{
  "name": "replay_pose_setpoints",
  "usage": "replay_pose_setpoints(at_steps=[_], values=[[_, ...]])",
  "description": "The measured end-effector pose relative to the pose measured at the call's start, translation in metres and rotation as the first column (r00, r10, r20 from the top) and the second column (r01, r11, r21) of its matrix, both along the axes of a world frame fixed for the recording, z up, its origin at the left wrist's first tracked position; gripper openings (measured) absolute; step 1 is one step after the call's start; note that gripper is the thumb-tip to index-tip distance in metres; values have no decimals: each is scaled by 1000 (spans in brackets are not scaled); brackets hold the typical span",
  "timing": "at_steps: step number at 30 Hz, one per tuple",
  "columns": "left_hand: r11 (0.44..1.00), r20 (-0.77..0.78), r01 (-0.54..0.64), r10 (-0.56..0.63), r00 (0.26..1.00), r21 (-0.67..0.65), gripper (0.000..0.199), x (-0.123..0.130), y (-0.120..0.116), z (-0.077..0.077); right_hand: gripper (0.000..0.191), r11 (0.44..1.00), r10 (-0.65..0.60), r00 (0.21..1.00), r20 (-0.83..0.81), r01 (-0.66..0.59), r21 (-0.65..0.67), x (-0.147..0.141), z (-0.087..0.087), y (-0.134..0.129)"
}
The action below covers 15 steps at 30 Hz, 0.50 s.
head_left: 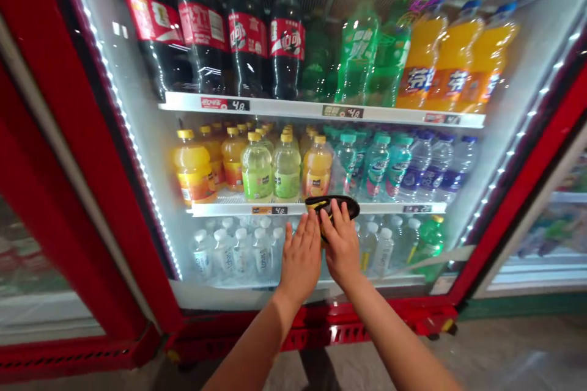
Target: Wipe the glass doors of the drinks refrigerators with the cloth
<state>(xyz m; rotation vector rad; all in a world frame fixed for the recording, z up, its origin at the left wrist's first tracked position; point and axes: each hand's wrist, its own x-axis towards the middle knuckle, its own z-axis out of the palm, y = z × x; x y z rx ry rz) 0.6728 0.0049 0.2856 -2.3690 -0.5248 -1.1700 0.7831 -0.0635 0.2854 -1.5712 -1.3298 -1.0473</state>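
My right hand [343, 244] is bent over a dark folded item [352, 206] with some yellow on it. Its fingers rest across the item, whose exact kind I cannot make out. Close beside it, my left hand [300, 256] has its fingers stretched out, their tips at the item's left edge. The left thumb is hidden. Both hands are in front of the middle shelf edge [229, 210] of a lit drinks fridge. Behind them stand juice bottles [316, 168] with yellow caps and clear water bottles [241, 250] with white caps.
Large cola bottles [287, 36], green bottles [358, 55] and orange soda bottles [456, 61] fill the upper shelf. Turquoise-capped bottles [376, 165] stand on the middle shelf. A red frame [132, 165] borders the fridge, with the grey floor [518, 354] below.
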Motion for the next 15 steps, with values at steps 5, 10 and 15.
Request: replay_pose_setpoints(at_steps=[5,10,15], values=[[999,-8,17,-17,1000,49,70,-11,15,-13,55,999,-41,988,147,38,19,1,-13,10],[993,-107,84,-75,991,81,65,13,-4,-11,50,999,-33,990,134,30,24,41,-8,-32],[995,-4,63,-63,998,80,71,38,-14,33,61,993,-9,999,39,4,120,45,26,-18]])
